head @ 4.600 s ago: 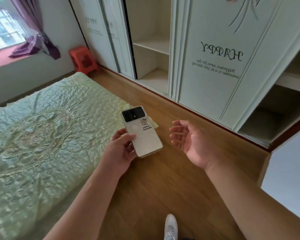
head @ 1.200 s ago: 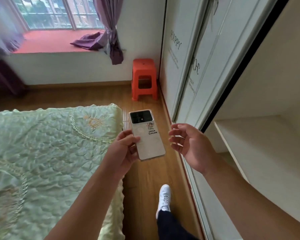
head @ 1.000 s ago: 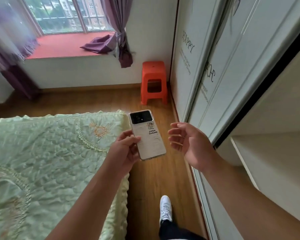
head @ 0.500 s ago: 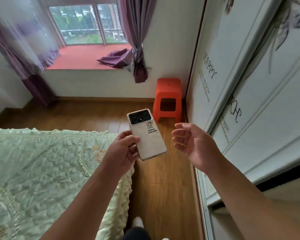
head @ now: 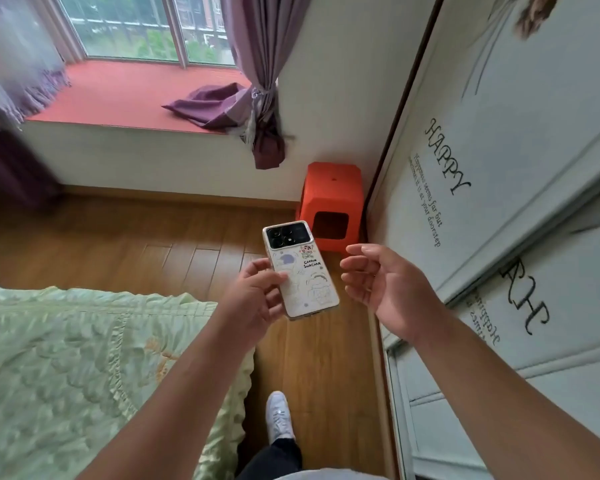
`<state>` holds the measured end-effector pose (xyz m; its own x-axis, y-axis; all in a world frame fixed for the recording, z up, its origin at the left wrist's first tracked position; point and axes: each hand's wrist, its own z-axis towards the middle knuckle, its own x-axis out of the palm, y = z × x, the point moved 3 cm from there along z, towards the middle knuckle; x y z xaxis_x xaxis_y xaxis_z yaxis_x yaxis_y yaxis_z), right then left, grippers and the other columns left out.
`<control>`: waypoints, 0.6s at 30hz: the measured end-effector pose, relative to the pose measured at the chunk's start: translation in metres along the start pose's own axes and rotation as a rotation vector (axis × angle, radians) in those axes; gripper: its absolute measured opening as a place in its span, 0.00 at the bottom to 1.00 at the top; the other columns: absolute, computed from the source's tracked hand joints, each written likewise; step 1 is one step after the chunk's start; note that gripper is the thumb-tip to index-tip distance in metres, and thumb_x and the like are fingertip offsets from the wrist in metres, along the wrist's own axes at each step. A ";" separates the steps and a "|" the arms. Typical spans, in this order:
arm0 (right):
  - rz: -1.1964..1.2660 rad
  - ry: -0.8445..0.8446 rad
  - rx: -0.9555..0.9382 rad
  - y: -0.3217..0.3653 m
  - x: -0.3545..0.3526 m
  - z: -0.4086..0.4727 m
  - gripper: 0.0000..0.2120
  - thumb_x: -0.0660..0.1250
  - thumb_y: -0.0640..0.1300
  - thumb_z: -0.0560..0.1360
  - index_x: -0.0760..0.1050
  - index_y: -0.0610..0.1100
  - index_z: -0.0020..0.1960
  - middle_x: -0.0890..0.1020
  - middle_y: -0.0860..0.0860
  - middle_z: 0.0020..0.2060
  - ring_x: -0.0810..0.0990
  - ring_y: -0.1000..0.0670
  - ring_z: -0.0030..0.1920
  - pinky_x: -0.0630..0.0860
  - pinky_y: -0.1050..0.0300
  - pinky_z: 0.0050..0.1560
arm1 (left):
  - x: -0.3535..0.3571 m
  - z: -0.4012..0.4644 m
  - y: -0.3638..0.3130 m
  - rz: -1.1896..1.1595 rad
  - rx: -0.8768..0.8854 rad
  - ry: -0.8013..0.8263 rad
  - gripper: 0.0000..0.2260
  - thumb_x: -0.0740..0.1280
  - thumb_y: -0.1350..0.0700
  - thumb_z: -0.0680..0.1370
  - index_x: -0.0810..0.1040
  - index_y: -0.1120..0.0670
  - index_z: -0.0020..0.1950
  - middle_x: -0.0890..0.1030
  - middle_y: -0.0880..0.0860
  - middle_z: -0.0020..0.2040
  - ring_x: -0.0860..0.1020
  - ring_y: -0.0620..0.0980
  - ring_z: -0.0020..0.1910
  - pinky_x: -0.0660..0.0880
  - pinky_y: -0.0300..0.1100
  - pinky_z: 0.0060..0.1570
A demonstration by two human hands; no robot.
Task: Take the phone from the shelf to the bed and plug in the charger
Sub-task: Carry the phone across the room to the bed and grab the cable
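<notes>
Carry step under way: left hand (head: pixel 257 296) clamped on phone (head: pixel 300 270), back up, above wooden floor (head: pixel 153 251) between bed (head: pixel 84 358) and wardrobe door (head: pixel 499 168). Right hand (head: pixel 385 289) empty, fingers loosely apart, just beside phone. Charger not visible. Next: lay phone on bed, locate cable.

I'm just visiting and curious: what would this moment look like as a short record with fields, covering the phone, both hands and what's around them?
phone: phone, back side up, camera end away from the person, above the wooden floor
left hand: left hand grips the phone's left edge
right hand: right hand open, empty, apart from the phone
bed: bed with green cover, left of the hands
charger: none visible
nearby: orange stool by the wardrobe
</notes>
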<state>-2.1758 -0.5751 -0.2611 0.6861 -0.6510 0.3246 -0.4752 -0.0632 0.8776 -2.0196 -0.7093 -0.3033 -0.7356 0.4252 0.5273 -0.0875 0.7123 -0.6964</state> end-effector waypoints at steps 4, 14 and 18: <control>-0.006 0.016 -0.024 0.036 0.035 0.073 0.10 0.65 0.46 0.74 0.81 0.42 0.50 0.85 0.46 0.39 0.82 0.48 0.40 0.77 0.51 0.44 | -0.001 0.057 -0.058 -0.014 0.004 0.021 0.13 0.64 0.69 0.76 0.70 0.59 0.58 0.86 0.62 0.49 0.84 0.63 0.49 0.83 0.52 0.37; 0.009 0.059 -0.063 0.094 0.087 0.209 0.11 0.60 0.43 0.78 0.79 0.41 0.53 0.83 0.45 0.40 0.80 0.47 0.41 0.75 0.50 0.46 | -0.019 0.156 -0.165 -0.039 0.116 -0.094 0.11 0.63 0.70 0.77 0.71 0.58 0.56 0.87 0.60 0.45 0.85 0.60 0.45 0.82 0.49 0.33; 0.001 0.106 -0.019 0.097 0.100 0.265 0.10 0.61 0.43 0.78 0.80 0.42 0.50 0.83 0.45 0.40 0.81 0.47 0.41 0.75 0.50 0.46 | -0.027 0.198 -0.193 -0.071 0.157 -0.147 0.10 0.62 0.69 0.77 0.71 0.57 0.55 0.87 0.60 0.45 0.85 0.60 0.45 0.81 0.50 0.35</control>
<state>-2.2996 -0.8473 -0.2366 0.7405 -0.5674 0.3603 -0.4661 -0.0473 0.8835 -2.1159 -0.9686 -0.2796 -0.8128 0.2827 0.5093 -0.2378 0.6371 -0.7332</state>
